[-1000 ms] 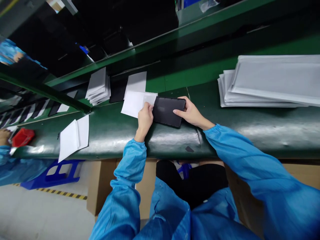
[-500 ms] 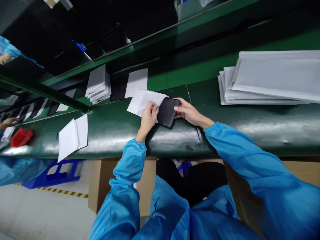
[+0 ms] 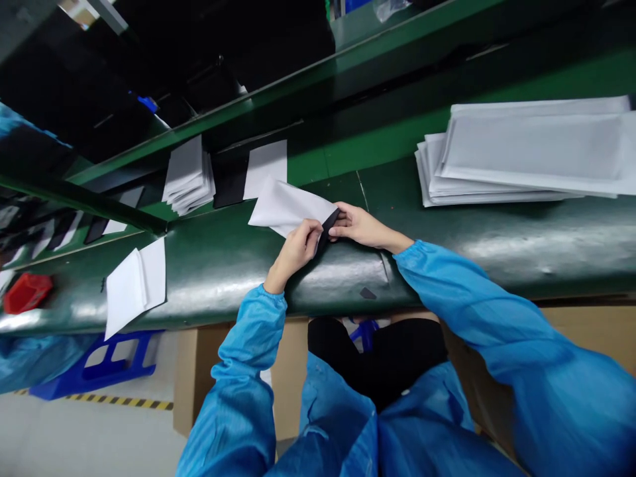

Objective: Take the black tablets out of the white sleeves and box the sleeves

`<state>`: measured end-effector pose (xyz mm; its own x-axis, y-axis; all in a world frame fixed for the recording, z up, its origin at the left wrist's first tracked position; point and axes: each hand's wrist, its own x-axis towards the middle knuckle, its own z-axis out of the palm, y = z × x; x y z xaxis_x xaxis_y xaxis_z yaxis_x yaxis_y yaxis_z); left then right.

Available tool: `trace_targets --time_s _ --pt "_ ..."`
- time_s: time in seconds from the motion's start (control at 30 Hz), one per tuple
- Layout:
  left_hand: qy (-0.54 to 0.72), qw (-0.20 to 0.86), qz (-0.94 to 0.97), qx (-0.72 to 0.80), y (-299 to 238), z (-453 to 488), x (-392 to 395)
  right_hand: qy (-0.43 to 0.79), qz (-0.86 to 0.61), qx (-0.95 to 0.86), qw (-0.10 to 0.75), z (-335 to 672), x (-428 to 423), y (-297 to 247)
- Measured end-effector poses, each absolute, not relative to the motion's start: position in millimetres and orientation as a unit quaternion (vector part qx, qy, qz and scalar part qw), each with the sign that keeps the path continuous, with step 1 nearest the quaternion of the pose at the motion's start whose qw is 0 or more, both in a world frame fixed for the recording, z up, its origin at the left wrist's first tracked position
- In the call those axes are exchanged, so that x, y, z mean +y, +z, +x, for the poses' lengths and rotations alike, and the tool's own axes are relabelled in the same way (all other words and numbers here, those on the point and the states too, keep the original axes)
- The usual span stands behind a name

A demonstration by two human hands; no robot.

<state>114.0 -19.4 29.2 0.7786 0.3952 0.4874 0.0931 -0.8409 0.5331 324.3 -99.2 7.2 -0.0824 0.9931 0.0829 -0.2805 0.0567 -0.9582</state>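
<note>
My left hand pinches the open end of a white sleeve that lies on the green belt. My right hand presses its fingers against a flat black panel. The panel sits almost wholly inside the sleeve, and only a small dark corner shows between my two hands. Both arms wear blue sleeves.
A tall stack of white sleeves lies at the right. A smaller white stack and a filled sleeve with a black panel rest behind my hands. Another folded white sleeve lies left. A red bin and a co-worker's blue sleeve are far left.
The black panel has slid leftward into the white sleeve, from mostly exposed to nearly hidden. My right hand followed it left; my left hand kept hold of the sleeve's mouth.
</note>
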Motion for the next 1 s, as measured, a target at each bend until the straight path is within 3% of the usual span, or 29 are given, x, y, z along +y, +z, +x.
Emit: trace_targets --time_s 0.33,0.7,0.9,1.0 --pt "0.237 0.260 0.925 0.146 32.2 114.5 -27.7 0.485 -0.469 -0.520 0.523 324.0 -100.6 13.6" --pt "0.265 0.202 0.933 0.133 34.8 116.6 -25.3 0.474 -0.517 -0.421 0.576 323.8 -94.7 11.6" --pt "0.373 0.106 0.867 0.313 34.1 108.3 -0.9 0.387 -0.571 -0.359 0.629 338.7 -90.5 -6.9" --pt "0.412 0.111 0.819 0.384 28.2 98.9 14.1 0.356 -0.576 -0.348 0.648 345.7 -89.9 -14.4"
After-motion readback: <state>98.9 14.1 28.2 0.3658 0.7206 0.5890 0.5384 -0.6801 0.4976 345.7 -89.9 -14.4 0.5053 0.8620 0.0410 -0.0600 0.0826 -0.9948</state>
